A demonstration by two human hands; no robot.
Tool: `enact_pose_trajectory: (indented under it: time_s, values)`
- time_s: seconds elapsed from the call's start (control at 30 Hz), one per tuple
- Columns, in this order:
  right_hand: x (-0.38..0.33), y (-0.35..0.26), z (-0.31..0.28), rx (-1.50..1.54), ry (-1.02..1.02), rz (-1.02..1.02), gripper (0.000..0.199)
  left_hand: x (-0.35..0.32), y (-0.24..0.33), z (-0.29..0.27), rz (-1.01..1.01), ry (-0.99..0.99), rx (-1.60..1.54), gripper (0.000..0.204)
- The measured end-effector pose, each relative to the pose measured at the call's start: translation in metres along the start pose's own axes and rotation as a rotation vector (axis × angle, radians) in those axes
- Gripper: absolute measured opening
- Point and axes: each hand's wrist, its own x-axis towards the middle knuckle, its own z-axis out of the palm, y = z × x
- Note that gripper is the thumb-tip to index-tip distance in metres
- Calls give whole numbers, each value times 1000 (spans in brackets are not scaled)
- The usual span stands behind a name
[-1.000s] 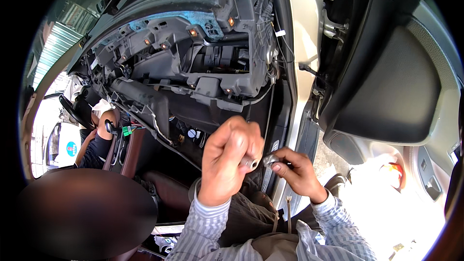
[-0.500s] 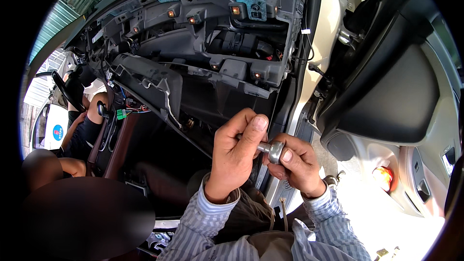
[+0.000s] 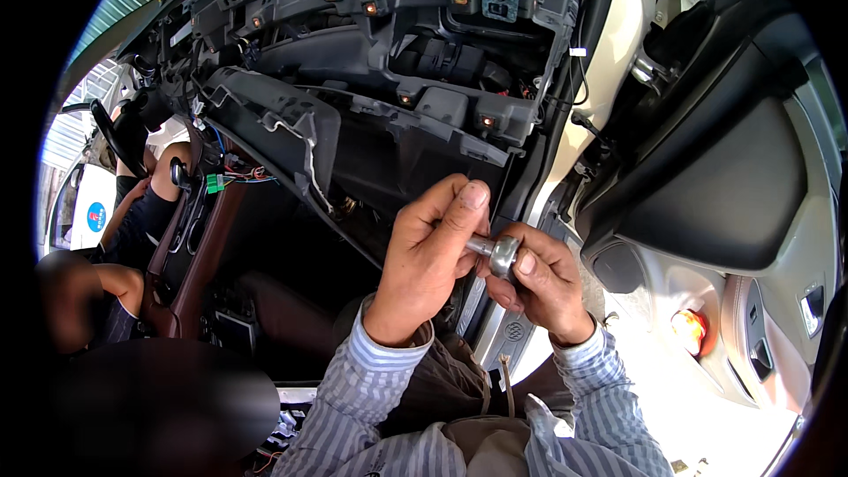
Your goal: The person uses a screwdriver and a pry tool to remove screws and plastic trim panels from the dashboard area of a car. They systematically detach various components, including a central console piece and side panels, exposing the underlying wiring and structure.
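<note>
Between my two hands is a shiny metal ratchet wrench, its thick round head showing beside my right fingers. My left hand is closed around its shaft, thumb pressed on top; the fingers cover the rest. My right hand pinches the round head between thumb and curled fingers. The tool is held in front of my body, below the opened dashboard, which has its cover off and bare brackets with metal clips showing.
An open car door stands at the right, with a red-orange packet in its pocket. Loose wires with a green connector hang by the centre console. At the left sits another person, near the steering wheel.
The view has shifted slightly, so the dashboard sits a little further right and higher. Both hands keep hold of the ratchet wrench, with only a slight change in position.
</note>
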Motion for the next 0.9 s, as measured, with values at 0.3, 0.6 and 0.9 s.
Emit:
enact_pose_trajectory:
  time_s: [0.3,0.6,0.9]
  values:
    - [3,2,-6,46,-2,48,46,-5,9,5,38,47,142,37]
    - [1,3,-2,23,-94,-94,44,-12,15,-15,521,223,530,36]
    - [82,65,25,-206,28,-180,29,16,104,-91,792,323,1654,26]
